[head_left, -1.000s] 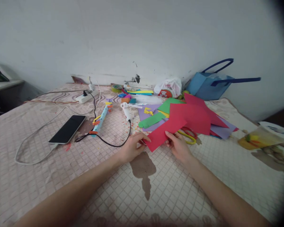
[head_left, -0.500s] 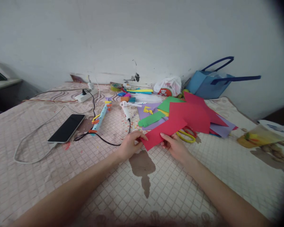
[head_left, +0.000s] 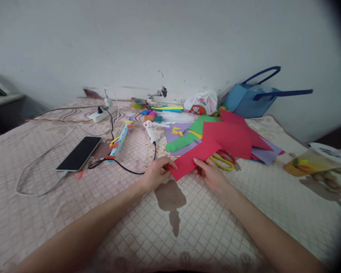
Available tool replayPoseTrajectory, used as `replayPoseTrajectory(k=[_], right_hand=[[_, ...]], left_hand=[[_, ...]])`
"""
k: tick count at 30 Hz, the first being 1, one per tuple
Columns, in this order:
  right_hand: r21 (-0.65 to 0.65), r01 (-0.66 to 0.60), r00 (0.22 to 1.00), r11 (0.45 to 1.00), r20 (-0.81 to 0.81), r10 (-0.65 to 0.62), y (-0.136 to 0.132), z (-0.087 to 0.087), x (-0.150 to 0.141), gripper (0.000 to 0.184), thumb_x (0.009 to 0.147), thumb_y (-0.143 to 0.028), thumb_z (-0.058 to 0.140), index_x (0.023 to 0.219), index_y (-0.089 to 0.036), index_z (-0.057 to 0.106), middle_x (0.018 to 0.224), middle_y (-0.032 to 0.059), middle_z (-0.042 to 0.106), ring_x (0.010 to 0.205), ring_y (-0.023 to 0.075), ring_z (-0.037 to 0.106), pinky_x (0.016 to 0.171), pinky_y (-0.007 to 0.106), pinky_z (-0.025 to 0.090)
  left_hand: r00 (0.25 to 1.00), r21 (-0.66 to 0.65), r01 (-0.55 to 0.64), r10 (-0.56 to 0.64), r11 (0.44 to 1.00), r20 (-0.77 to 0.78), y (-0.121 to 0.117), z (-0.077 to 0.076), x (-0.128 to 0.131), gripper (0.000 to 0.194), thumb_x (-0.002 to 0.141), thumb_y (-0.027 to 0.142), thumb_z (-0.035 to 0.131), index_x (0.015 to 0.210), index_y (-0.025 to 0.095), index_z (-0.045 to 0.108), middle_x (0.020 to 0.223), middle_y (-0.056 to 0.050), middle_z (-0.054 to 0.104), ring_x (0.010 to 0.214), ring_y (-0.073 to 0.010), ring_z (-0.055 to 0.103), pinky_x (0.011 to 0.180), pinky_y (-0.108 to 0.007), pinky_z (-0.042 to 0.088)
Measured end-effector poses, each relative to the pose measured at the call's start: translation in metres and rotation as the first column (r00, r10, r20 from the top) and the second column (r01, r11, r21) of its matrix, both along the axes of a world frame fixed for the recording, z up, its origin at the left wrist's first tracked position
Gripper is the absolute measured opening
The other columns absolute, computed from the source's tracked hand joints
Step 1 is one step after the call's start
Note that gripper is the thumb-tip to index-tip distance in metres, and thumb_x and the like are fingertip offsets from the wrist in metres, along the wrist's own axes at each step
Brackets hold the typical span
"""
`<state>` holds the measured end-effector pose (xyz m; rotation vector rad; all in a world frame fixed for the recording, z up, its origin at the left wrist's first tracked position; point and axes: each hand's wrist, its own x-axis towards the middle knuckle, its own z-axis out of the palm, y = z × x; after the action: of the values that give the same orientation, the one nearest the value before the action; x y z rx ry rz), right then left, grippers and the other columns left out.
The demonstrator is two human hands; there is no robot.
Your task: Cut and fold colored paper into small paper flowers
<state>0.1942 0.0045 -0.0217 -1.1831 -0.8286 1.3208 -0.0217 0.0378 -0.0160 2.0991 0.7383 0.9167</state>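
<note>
Because the red paper strip [head_left: 186, 161] looks light, flexible and easily creased, I judge its edges the safest holds; at near centre, the left hand [head_left: 155, 174] pinches its left end, the right hand [head_left: 214, 176] its near edge.

A patterned tablecloth [head_left: 108, 212] — phone [head_left: 79, 153], power strip [head_left: 102, 113], scissors [head_left: 222, 162] lying on it.

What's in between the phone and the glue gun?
The head view shows mainly a spotty blue stick and black cord between the phone and the glue gun.
</note>
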Motion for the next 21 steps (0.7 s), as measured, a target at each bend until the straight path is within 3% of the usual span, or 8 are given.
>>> replayPoseTrajectory(k=[6, 11, 17, 21], right_hand=[[-0.031, -0.028, 0.998, 0.999, 0.058, 0.03, -0.0007, -0.0016, -0.0001, 0.029, 0.063, -0.037, 0.076, 0.072, -0.017, 0.057, 0.052, -0.0036, 0.056, 0.044, 0.0092, 0.049, 0.038, 0.02, 0.034], [-0.003, -0.005, 0.998, 1.0, 0.062, 0.005, 0.0, -0.003, 0.0007, 0.028, 0.063, -0.037, 0.075, 0.072, -0.017, 0.057, 0.055, -0.0025, 0.059, 0.043, 0.009, 0.049, 0.038, 0.021, 0.037], [-0.031, -0.027, 0.995, 0.999, 0.095, 0.03, -0.0013, -0.0007, 0.0004, 0.027, 0.065, -0.037, 0.074, 0.074, -0.016, 0.059, 0.05, -0.0007, 0.06, 0.044, 0.0112, 0.054, 0.038, 0.02, 0.039], [-0.028, -0.035, 0.994, 0.999, 0.105, 0.038, -0.0004, -0.0006, -0.0022, 0.026, 0.065, -0.038, 0.074, 0.072, -0.017, 0.06, 0.049, -0.0003, 0.061, 0.043, 0.0117, 0.055, 0.037, 0.02, 0.04]], left_hand=[[0.996, 0.01, 0.089, -0.089, 0.996, 0.013, -0.0024, 0.002, 0.0004, 0.041, 0.067, -0.002, 0.049, 0.099, 0.019, 0.061, 0.096, -0.004, 0.062, 0.087, -0.0139, 0.058, 0.078, -0.027, 0.047], [1.0, 0.061, 0.026, -0.026, 0.998, -0.006, -0.0014, -0.0007, 0.0014, 0.034, 0.068, -0.001, 0.05, 0.093, 0.019, 0.06, 0.112, -0.007, 0.057, 0.105, -0.0182, 0.055, 0.085, -0.031, 0.047], [0.995, 0.276, 0.015, 0.012, 0.961, -0.096, -0.0032, -0.0053, 0.0038, 0.033, 0.073, 0.007, 0.056, 0.104, 0.019, 0.055, 0.129, -0.013, 0.046, 0.121, -0.024, 0.045, 0.099, -0.041, 0.038], [0.973, 0.377, 0.061, 0.028, 0.924, -0.228, -0.0064, -0.0064, 0.0044, 0.038, 0.074, 0.011, 0.058, 0.11, 0.019, 0.053, 0.124, -0.013, 0.05, 0.115, -0.0258, 0.047, 0.094, -0.04, 0.039]])
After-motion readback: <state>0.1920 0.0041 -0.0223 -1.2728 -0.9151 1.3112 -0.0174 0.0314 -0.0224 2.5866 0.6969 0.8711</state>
